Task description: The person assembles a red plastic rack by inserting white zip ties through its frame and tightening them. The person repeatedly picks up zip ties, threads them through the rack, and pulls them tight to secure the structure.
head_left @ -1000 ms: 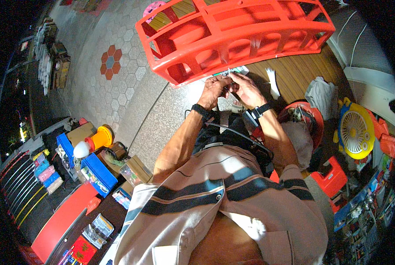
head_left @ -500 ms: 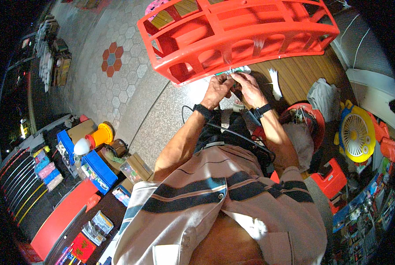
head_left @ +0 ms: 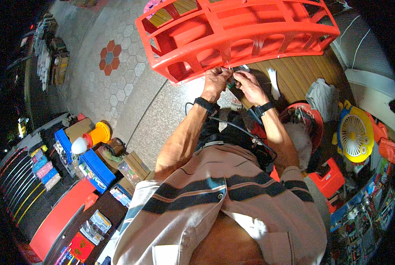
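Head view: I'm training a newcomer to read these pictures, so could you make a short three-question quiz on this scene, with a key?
1. Which colour is the openwork rack just beyond the left hand and right hand?
A) blue
B) red
C) yellow

2. True or false: the yellow and blue fan is to the right of the person's right forearm.

3. Fill in the gap: the bundle of thin white strips lies on the brown wood-grain surface, nearer to the ____ hand.

Key: 1. B; 2. true; 3. right.
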`<action>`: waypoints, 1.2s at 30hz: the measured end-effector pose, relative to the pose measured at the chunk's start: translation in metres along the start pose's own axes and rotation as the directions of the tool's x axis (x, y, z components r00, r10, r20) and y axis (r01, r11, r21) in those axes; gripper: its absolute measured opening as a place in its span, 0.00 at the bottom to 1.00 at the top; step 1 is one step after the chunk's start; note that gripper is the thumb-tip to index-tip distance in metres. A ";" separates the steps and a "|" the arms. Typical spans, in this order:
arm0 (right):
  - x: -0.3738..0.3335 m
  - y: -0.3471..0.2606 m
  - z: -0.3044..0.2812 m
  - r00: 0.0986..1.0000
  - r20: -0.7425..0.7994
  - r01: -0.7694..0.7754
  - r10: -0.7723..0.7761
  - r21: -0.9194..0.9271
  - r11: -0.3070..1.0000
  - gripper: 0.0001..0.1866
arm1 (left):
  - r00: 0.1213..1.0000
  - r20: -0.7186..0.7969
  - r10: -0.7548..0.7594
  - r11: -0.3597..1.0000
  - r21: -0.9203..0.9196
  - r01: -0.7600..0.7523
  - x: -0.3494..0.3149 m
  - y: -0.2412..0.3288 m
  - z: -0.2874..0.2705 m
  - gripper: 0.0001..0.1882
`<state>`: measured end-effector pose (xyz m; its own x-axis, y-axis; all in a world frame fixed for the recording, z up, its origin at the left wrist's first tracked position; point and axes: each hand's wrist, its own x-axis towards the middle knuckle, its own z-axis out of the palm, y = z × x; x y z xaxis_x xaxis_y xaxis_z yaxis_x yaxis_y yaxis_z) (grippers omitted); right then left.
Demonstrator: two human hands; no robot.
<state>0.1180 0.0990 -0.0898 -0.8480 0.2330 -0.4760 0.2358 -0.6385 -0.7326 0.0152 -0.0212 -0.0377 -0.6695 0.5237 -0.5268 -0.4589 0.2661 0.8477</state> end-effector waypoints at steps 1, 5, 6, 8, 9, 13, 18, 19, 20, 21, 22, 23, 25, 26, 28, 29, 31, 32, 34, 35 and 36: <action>0.000 -0.001 0.001 1.000 -0.004 -0.013 0.013 0.024 1.000 0.09 | 1.000 0.000 -0.010 1.000 -0.007 0.010 0.000 0.000 0.000 0.07; -0.001 -0.002 -0.001 0.990 0.130 -0.082 0.054 0.220 0.972 0.07 | 0.999 0.042 -0.030 0.994 -0.101 0.034 0.000 0.000 0.000 0.07; 0.001 -0.002 -0.001 0.982 0.178 -0.113 0.068 0.251 0.961 0.07 | 0.998 0.060 -0.034 0.991 -0.129 0.041 0.000 0.000 0.000 0.06; 0.004 -0.001 -0.001 0.972 0.210 -0.168 0.106 0.304 0.938 0.06 | 0.998 0.062 -0.018 0.976 -0.217 0.031 0.000 0.002 0.002 0.08; 0.006 -0.001 -0.001 0.972 0.195 -0.192 0.133 0.327 0.925 0.06 | 0.998 0.061 -0.013 0.967 -0.255 0.028 0.000 0.002 0.003 0.09; 0.006 -0.002 0.000 0.965 0.226 -0.206 0.134 0.334 0.920 0.06 | 0.998 0.055 -0.004 0.966 -0.258 0.018 -0.003 0.006 0.005 0.08; -0.001 -0.011 -0.002 0.971 0.161 -0.219 0.178 0.282 0.934 0.07 | 0.996 0.084 -0.028 0.967 -0.252 0.048 -0.006 0.011 0.002 0.06; -0.001 -0.012 -0.003 0.971 0.163 -0.216 0.176 0.271 0.938 0.07 | 0.995 0.089 -0.033 0.968 -0.245 0.054 -0.006 0.011 0.001 0.06; -0.001 -0.011 -0.003 0.971 0.181 -0.202 0.157 0.264 0.943 0.07 | 0.995 0.094 -0.039 0.970 -0.235 0.060 -0.005 0.012 -0.001 0.06; 0.000 -0.011 -0.003 0.970 0.165 -0.221 0.179 0.284 0.933 0.07 | 0.994 0.099 -0.044 0.972 -0.224 0.065 -0.005 0.012 -0.002 0.06; 0.000 -0.010 -0.004 0.969 0.164 -0.228 0.185 0.306 0.924 0.06 | 0.994 0.092 -0.052 0.970 -0.230 0.072 -0.005 0.012 -0.002 0.06; 0.000 -0.009 -0.004 0.968 0.164 -0.235 0.190 0.328 0.915 0.06 | 0.995 0.086 -0.060 0.968 -0.237 0.079 -0.005 0.011 -0.002 0.06; 0.000 -0.008 -0.006 0.959 0.183 -0.272 0.218 0.362 0.892 0.06 | 0.993 0.087 -0.078 0.956 -0.277 0.100 -0.006 0.010 -0.002 0.06; 0.000 -0.008 -0.006 0.954 0.172 -0.294 0.246 0.375 0.879 0.06 | 0.992 0.096 -0.087 0.944 -0.309 0.113 -0.006 0.009 -0.002 0.06; -0.001 -0.010 -0.006 0.946 0.225 -0.306 0.232 0.389 0.869 0.06 | 0.991 0.088 -0.103 0.933 -0.336 0.127 -0.006 0.009 -0.001 0.07; -0.001 -0.011 -0.006 0.942 0.241 -0.314 0.232 0.394 0.864 0.06 | 0.992 0.070 -0.109 0.935 -0.330 0.127 -0.006 0.008 0.001 0.07; -0.002 -0.013 -0.004 0.943 0.233 -0.314 0.240 0.368 0.875 0.08 | 0.994 0.039 -0.103 0.939 -0.325 0.110 -0.005 0.006 0.005 0.07; -0.003 -0.013 -0.003 0.941 0.255 -0.306 0.223 0.357 0.882 0.09 | 0.996 0.025 -0.091 0.941 -0.326 0.094 -0.005 0.005 0.007 0.07; -0.003 -0.014 -0.002 0.939 0.242 -0.323 0.247 0.366 0.872 0.09 | 0.998 0.009 -0.065 0.943 -0.326 0.064 -0.006 0.004 0.008 0.08; -0.003 -0.014 -0.001 0.936 0.249 -0.328 0.247 0.371 0.869 0.09 | 0.999 0.007 -0.050 0.943 -0.328 0.050 -0.006 0.004 0.009 0.08; -0.003 -0.013 -0.001 0.933 0.264 -0.337 0.246 0.396 0.854 0.09 | 0.999 0.004 -0.035 0.943 -0.330 0.035 -0.007 0.004 0.009 0.08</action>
<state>0.1174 0.1071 -0.0793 -0.8583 -0.1330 -0.4956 0.2991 -0.9145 -0.2726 0.0233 -0.0164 -0.0300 -0.6504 0.5177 -0.5559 -0.6487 0.0024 0.7611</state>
